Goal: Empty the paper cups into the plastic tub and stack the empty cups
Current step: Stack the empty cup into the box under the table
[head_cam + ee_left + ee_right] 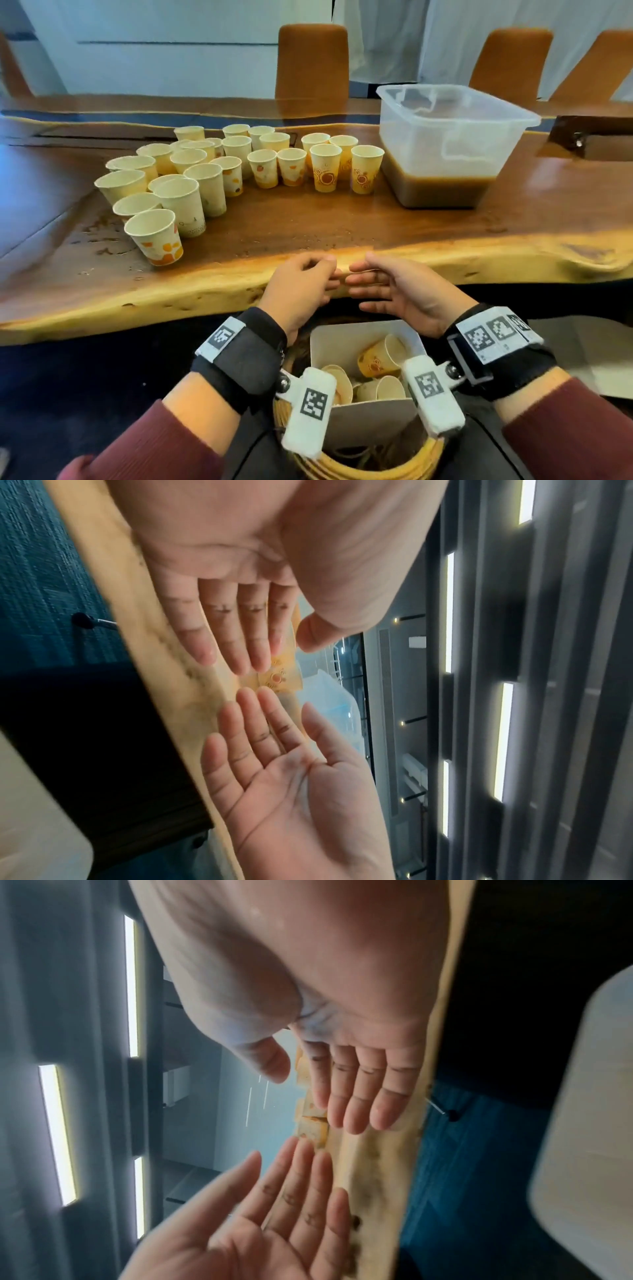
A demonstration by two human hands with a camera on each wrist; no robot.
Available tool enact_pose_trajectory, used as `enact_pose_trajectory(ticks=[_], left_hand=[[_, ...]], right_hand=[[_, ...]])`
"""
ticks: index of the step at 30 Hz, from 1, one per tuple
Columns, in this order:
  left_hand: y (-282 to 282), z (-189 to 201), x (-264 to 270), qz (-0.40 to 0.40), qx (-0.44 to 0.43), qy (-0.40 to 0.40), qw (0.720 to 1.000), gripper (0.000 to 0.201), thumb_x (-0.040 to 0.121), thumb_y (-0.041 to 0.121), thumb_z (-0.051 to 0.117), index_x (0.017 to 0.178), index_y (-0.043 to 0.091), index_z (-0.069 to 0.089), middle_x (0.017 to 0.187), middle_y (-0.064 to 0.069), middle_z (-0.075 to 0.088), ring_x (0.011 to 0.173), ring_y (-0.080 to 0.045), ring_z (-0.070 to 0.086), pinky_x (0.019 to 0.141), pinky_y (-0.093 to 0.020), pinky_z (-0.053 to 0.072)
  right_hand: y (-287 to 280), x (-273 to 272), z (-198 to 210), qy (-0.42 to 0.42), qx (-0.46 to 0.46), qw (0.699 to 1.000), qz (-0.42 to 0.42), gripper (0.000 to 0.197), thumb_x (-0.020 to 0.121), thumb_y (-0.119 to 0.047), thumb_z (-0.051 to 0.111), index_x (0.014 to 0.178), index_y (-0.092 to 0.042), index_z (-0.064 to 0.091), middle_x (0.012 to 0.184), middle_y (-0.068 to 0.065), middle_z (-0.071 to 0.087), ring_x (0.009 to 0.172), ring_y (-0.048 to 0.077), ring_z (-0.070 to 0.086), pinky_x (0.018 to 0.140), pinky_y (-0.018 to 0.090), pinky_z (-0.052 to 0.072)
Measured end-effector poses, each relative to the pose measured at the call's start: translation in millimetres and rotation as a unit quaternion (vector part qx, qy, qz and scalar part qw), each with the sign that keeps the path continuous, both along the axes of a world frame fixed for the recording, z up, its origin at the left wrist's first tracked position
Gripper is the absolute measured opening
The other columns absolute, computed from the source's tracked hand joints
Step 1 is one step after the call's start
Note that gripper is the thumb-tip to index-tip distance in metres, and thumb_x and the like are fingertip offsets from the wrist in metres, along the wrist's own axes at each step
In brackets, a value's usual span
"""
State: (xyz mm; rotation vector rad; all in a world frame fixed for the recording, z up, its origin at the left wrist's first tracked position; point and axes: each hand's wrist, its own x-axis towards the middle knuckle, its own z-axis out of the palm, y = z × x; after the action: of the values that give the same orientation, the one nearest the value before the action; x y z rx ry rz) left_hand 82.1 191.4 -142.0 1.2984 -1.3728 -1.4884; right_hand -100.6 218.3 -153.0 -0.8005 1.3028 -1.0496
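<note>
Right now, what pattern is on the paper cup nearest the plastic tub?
Orange swirls on a yellow band of that paper cup, clearest in the head view.

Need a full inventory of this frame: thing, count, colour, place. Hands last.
paper cups: roughly thirty, white with orange or yellow prints, upright in a cluster on the table's left and middle
plastic tub: one, translucent, right of the cups, brown liquid in its bottom
table: one, dark wood with a pale raw edge
chairs: at least three, brown, along the far side
bin: one, white, below the table edge, loose used cups inside
left hand: one, empty, fingers relaxed, at the table edge
right hand: one, empty, palm facing the left hand
wrist bands: two, black with white markers
</note>
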Motion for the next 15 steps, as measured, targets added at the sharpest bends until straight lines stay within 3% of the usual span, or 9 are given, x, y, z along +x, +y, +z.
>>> enact_pose_trajectory(ticks=[5, 8, 13, 15], left_hand=[[-32, 17, 25, 0.088, 0.014, 0.055, 0.994, 0.017, 0.103, 0.032, 0.057, 0.116, 0.025, 0.064, 0.112, -0.002, 0.071, 0.103, -0.012, 0.069, 0.085, -0.034, 0.057], [-52, 20, 45, 0.154, 0.018, 0.063, 0.986, 0.028, 0.102, 0.033, 0.059, 0.128, 0.024, 0.057, 0.118, -0.001, 0.063, 0.1, -0.011, 0.062, 0.079, -0.033, 0.055], [-74, 24, 95, 0.273, 0.046, 0.094, 0.956, 0.042, 0.096, 0.029, 0.066, 0.132, 0.021, 0.046, 0.113, -0.002, 0.055, 0.096, -0.014, 0.056, 0.073, -0.033, 0.051], [-79, 24, 119, 0.323, 0.047, 0.1, 0.94, 0.053, 0.09, 0.03, 0.071, 0.132, 0.022, 0.04, 0.112, -0.002, 0.053, 0.094, -0.014, 0.055, 0.078, -0.035, 0.052]], right_hand=[[-50, 19, 38, -0.022, -0.01, 1.0, -0.012, 0.036, 0.107, -0.037, 0.053, 0.12, -0.007, 0.069, 0.102, 0.012, 0.076, 0.09, 0.024, 0.071, 0.083, 0.038, 0.056], [-82, 47, 49, -0.022, -0.014, 1.0, 0.012, 0.034, 0.108, -0.035, 0.052, 0.118, -0.007, 0.068, 0.098, 0.011, 0.074, 0.084, 0.022, 0.07, 0.076, 0.035, 0.055], [-127, 111, 56, -0.025, -0.006, 0.996, 0.083, 0.036, 0.107, -0.035, 0.053, 0.121, -0.006, 0.069, 0.102, 0.01, 0.075, 0.089, 0.022, 0.069, 0.08, 0.036, 0.056], [-138, 143, 58, -0.028, 0.003, 0.994, 0.11, 0.036, 0.107, -0.035, 0.054, 0.122, -0.006, 0.069, 0.105, 0.011, 0.074, 0.092, 0.023, 0.068, 0.081, 0.036, 0.056]])
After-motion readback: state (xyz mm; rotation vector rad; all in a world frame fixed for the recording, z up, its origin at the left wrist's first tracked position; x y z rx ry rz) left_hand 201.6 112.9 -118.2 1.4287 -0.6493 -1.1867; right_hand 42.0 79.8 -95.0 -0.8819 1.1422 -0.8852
